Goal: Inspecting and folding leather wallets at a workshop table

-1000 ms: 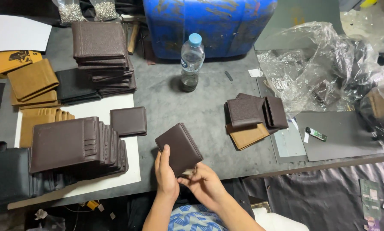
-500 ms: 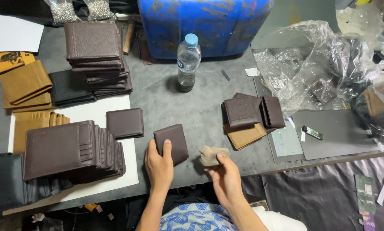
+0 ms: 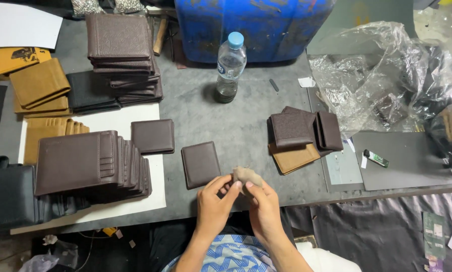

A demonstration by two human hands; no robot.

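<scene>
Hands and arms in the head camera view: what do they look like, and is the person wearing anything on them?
The left hand and right hand are bare, with no gloves, rings or watch showing. Both forearms are uncovered, with no sleeves in view. Below them shows a blue and white patterned garment.

Cloth [image 3: 247, 176]: beige
Wallet [image 3: 200, 163]: dark brown
Tabletop [image 3: 236, 126]: grey
Drum [image 3: 251, 25]: blue, scuffed
Bottle cap [image 3: 235, 39]: light blue
Stacked wallets [image 3: 39, 85]: tan
</scene>
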